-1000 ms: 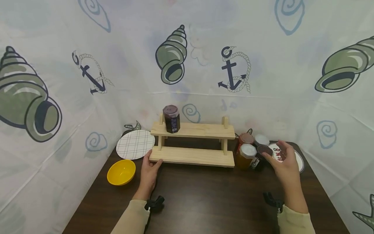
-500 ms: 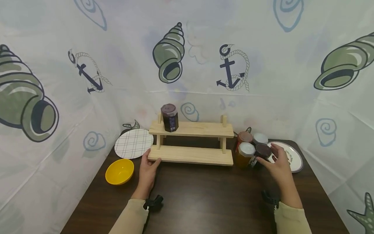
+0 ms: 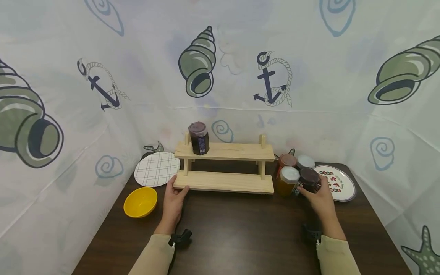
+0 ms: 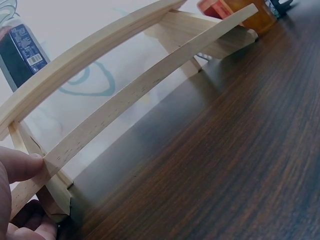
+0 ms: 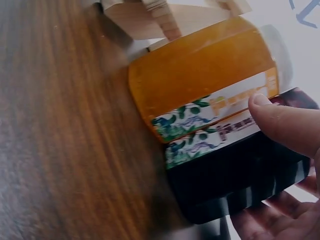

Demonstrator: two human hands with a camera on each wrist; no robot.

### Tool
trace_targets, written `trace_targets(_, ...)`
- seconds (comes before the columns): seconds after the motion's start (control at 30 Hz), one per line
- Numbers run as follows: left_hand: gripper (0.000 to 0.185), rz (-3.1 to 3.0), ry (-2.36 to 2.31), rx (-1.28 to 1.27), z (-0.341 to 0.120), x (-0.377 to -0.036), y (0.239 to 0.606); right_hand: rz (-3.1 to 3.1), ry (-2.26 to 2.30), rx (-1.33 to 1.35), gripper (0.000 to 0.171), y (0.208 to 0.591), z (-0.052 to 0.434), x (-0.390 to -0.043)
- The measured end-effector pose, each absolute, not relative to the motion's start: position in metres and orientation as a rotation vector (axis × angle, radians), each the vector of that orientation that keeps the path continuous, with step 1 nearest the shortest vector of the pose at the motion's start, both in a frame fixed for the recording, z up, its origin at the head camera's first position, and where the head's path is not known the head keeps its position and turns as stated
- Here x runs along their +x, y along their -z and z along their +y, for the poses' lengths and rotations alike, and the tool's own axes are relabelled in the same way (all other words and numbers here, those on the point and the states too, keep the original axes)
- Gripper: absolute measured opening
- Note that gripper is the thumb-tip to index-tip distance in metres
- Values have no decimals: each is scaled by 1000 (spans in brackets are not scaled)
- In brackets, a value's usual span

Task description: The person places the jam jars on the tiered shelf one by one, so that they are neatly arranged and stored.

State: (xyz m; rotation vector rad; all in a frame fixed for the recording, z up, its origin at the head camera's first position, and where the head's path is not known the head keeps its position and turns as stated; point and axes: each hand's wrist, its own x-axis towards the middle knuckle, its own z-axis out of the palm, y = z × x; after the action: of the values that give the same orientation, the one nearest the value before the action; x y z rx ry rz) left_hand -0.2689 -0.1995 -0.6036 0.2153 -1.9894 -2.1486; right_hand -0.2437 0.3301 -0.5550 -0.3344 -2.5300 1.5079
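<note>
Since a second ago your right hand [image 3: 317, 195] has come down from the air over the patterned plate [image 3: 342, 188] and closed in on the dark jar [image 3: 309, 179]. Your thumb and fingers now curl round that jar, which stands on the dark wooden table [image 3: 240, 229] at the front right of a cluster of four jars, touching the amber jar [image 3: 288, 181] on its left. In the right wrist view your thumb [image 5: 287, 125] presses on the dark jar's label while your other fingers wrap under its far side. Behind these two stand a red-lidded jar [image 3: 287, 161] and a white-lidded jar [image 3: 306, 162].

Your left hand [image 3: 173, 200] has not shifted: it rests at the left end of the wooden rack [image 3: 225, 168], thumb on top of the lower shelf's edge, fingers curled beneath the corner. Another dark jar [image 3: 198, 138] stands on the left end of the upper shelf.

Left of the rack lie a checked plate [image 3: 157, 169] and a yellow bowl [image 3: 141, 201].
</note>
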Motion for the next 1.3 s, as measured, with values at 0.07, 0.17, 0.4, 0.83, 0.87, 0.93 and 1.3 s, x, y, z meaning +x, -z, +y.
trace_targets(0.07, 81, -1991, 2145, 214, -199, -269, 605, -2521, -1516, -365, 105, 558, 329, -244)
trace_targets(0.17, 81, -1983, 2150, 213, -198, -269, 604, -2490, -1544, -377, 107, 561, 327, -244)
trace_targets(0.4, 82, -1976, 2165, 194, -198, -268, 603, -2396, -1551, -278, 111, 566, 325, -246)
trace_targets(0.83, 83, -1987, 2141, 202, -200, -270, 607, -2368, -1377, -231, 102, 578, 324, -247)
trace_targets(0.87, 83, -1985, 2142, 201, -200, -270, 607, -2366, -1344, -242, 101, 579, 324, -247)
trace_targets(0.93, 83, -1983, 2144, 194, -200, -269, 608, -2350, -1294, -262, 99, 581, 324, -247)
trace_targets(1.3, 83, -1990, 2157, 190, -198, -268, 603, -2219, -1223, -313, 95, 583, 322, -246)
